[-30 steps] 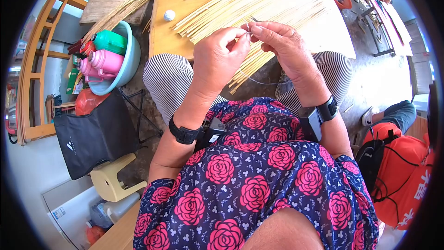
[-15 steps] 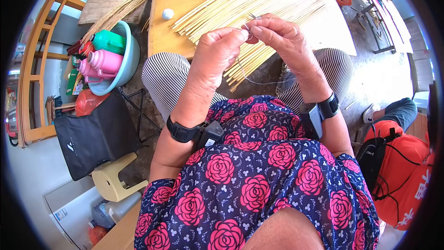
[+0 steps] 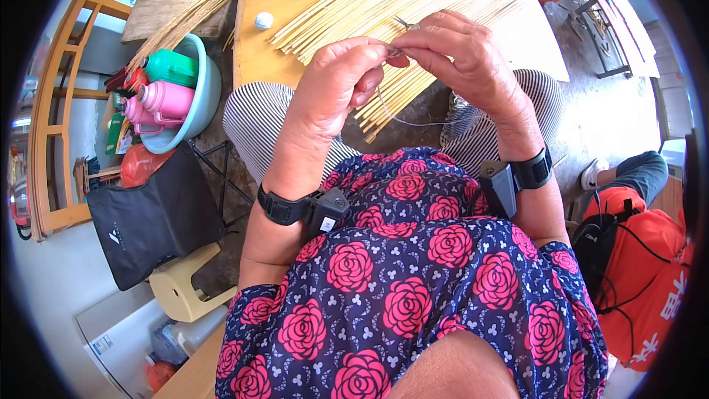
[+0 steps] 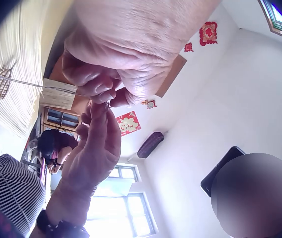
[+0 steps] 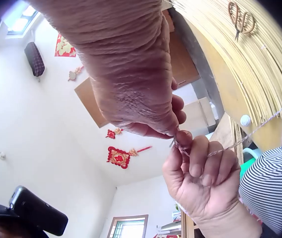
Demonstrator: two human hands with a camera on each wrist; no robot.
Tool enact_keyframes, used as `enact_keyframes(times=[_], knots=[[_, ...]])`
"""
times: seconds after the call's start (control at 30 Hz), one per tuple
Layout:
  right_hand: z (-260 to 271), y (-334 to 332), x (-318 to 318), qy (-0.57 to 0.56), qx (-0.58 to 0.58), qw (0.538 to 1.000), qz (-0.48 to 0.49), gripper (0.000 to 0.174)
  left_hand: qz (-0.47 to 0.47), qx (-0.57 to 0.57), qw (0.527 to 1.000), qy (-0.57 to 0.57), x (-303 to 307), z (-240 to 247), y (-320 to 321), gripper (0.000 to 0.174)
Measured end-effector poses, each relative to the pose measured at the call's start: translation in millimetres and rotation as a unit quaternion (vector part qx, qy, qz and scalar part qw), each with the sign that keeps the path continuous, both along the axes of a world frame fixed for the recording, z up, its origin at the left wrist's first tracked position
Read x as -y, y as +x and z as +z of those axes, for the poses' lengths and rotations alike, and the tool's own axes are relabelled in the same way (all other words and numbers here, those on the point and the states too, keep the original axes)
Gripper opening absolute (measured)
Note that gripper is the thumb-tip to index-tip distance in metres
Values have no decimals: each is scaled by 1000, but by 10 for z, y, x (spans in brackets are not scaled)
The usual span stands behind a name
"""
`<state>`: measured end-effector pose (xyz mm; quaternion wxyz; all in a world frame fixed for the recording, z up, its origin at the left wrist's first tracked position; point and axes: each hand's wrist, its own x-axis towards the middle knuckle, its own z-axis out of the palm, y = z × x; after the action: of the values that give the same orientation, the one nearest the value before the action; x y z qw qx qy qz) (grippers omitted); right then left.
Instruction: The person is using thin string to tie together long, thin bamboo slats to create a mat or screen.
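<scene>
Above the near edge of the table, my left hand [image 3: 332, 81] and right hand [image 3: 461, 52] meet fingertip to fingertip. Both pinch a thin, pale string [image 3: 413, 123], which trails from the fingers down toward the lap. In the right wrist view the string [image 5: 252, 133] looks twisted and runs past the left hand's curled fingers; a small loop of it shows at the fingertips. Below the hands, long thin sticks [image 3: 332, 26] lie side by side. A pair of scissors [image 5: 241, 21] rests on them, mostly behind the right hand in the head view.
A white ball [image 3: 264, 21] sits on the yellow table [image 3: 258, 52], left of the sticks. On the left stands a blue tub [image 3: 210, 85] with pink and green flasks. A black bag [image 3: 155, 225] and a cream stool [image 3: 181, 288] are nearby. An orange bag [image 3: 642, 273] lies right.
The left hand has turned and shifted a little left and down, its fingers more curled. The right hand has risen slightly. Their fingertips stay together on the string.
</scene>
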<state>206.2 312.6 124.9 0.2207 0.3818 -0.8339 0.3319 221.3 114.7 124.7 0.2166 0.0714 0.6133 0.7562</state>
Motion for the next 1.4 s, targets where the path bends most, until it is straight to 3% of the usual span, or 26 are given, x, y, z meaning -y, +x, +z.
enact_keyframes(times=[0.23,0.43,0.87,0.97,1.17,1.27,1.4], knots=[[116,63,-16,57,-67,996,-28,12,-43,-28,999,17,35,-26,-12,25],[145,102,-20,104,-119,987,-42,15,6,-15,1000,-16,-22,-19,9,18],[209,180,-3,162,-143,975,-58,17,25,-49,996,-70,-19,-3,15,20],[184,177,9,136,-139,979,-55,16,45,-67,993,-84,-31,-14,20,19],[25,153,53,-27,69,995,-66,14,66,-90,991,-77,-17,-31,30,19],[-19,177,94,-174,265,947,-43,19,89,-104,987,-89,-21,7,68,19],[-50,166,98,-261,363,894,-22,22,113,-111,985,-65,-23,10,65,18]])
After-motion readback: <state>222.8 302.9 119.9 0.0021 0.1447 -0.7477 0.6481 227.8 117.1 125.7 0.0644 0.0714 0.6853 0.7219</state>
